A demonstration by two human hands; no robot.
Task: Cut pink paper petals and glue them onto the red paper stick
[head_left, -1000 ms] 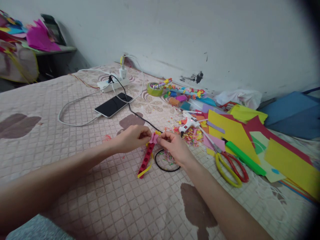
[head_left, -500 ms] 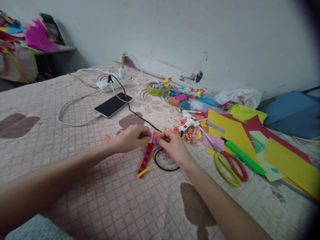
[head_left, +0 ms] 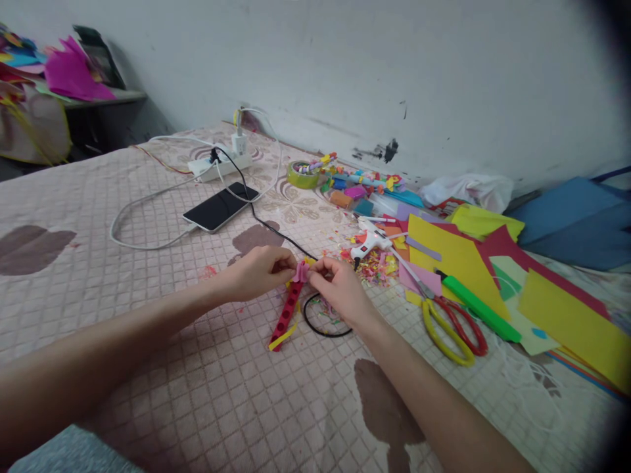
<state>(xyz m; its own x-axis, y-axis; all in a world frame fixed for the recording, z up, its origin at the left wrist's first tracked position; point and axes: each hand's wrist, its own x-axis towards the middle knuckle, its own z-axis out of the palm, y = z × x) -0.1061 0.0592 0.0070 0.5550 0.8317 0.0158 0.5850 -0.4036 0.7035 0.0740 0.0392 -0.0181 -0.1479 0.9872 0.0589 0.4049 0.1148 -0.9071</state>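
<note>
Between my two hands is a pink paper piece (head_left: 300, 272) at the upper end of a dark red strip with round holes (head_left: 284, 318). My left hand (head_left: 265, 270) pinches the pink piece from the left, its fingers curled. From the other side my right hand (head_left: 338, 286) grips its right edge between thumb and fingertips. A narrow yellow paper strip (head_left: 282, 337) lies across the lower end of the red strip. Bits of yellow show beside the pink piece, partly hidden by my fingers. A black cable (head_left: 315, 330) loops just below my right hand.
Right of my hands lie a white glue gun (head_left: 367, 241), scissors (head_left: 451, 332), a green cutter (head_left: 480, 309) and yellow paper sheets (head_left: 576, 322). Paper scraps (head_left: 377, 266) are scattered near the gun. Behind are a phone (head_left: 221, 207), a power strip (head_left: 219, 165) and a tape roll (head_left: 302, 175).
Both hands keep their pinch on the pink paper piece, with hardly any finger movement. The whole view has shifted very slightly.
</note>
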